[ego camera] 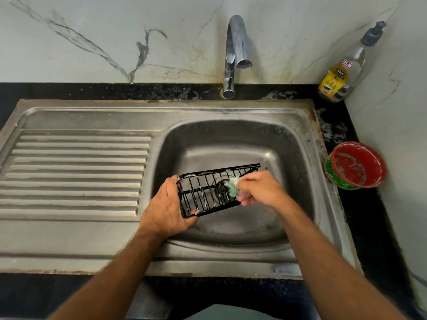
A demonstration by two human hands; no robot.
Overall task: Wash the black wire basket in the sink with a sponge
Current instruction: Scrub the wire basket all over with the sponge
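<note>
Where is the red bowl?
In the head view, the red bowl sits on the black counter right of the sink, below the dishwash gel bottle.

Dishwash gel bottle (341, 72) standing in the worktop's (367, 227) far right corner; red bowl (357, 165) nearer along its right edge; tap (233, 56) at the far edge.

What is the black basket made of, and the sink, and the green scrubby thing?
The basket looks like thin metal wire with a glossy black coating. The sink looks like stainless steel: dull grey, scuffed, faintly reflective. The sponge looks like soft green scrubbing fibre, soapy with white foam; its exact material is unclear.
</note>
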